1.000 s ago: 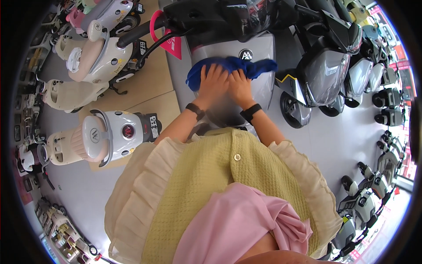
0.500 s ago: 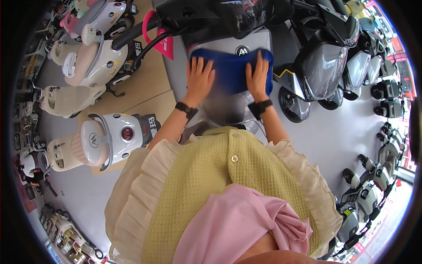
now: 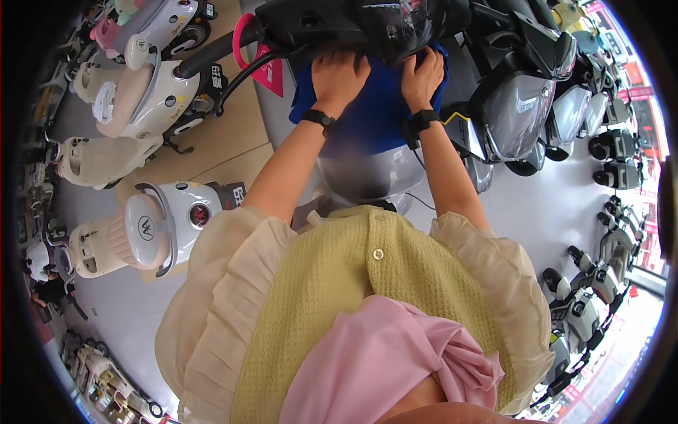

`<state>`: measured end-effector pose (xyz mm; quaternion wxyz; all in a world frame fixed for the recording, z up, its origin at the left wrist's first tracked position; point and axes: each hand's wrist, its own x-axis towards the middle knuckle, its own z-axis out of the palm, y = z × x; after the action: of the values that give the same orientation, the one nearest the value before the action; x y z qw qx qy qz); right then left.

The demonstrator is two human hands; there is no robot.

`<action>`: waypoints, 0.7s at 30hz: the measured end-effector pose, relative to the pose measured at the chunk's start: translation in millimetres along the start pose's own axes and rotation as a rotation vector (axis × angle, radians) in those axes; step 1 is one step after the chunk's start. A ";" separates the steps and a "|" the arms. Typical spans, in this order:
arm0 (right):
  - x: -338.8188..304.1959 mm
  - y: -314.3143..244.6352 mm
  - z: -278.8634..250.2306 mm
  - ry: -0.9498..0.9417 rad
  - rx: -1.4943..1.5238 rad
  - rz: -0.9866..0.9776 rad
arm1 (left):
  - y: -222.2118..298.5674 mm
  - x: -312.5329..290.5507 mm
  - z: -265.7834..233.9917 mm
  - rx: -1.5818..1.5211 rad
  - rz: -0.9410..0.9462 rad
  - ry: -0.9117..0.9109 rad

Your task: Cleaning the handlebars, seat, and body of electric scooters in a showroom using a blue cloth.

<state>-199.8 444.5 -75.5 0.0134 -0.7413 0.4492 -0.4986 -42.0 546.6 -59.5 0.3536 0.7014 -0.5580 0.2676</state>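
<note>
A blue cloth (image 3: 378,116) lies spread over the front of a grey scooter (image 3: 367,173), beneath its black handlebar cover (image 3: 318,21). On the cloth's left part rests my left hand (image 3: 339,81), laid flat with the thumb apart; its fingertips reach the shadow below the handlebar. My right hand (image 3: 424,74) lies on the cloth's right part, fingers spread, beside the dark glossy front piece (image 3: 406,32). Both wrists wear black bands. The cloth's upper edge is hidden behind the handlebar.
A pink tag (image 3: 270,74) hangs at the left handlebar grip. Cream and white scooters (image 3: 173,219) stand on the left, some on a tan platform (image 3: 233,152). Close on the right is another grey scooter (image 3: 519,113), with several more in a row behind it.
Both hands have slid forward, away from me, up to the handlebar. The blue cloth has moved and spread forward with them, covering the panel and its round emblem.
</note>
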 end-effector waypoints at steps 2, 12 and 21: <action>-2.0 -1.2 -2.5 0.001 0.059 0.059 | 0.1 -5.0 -4.3 -0.033 0.002 0.011; -70.8 9.6 -38.2 -0.124 -0.006 0.026 | 13.8 -89.8 -28.8 -0.112 0.023 -0.216; -157.6 21.2 -73.3 -0.237 -0.078 0.242 | 16.4 -176.4 -55.0 -0.398 -0.400 -0.231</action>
<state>-284.3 570.3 -163.2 0.0976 -0.7353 0.5494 -0.3847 -98.2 692.9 -158.8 0.4640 0.7402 -0.4867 -0.0033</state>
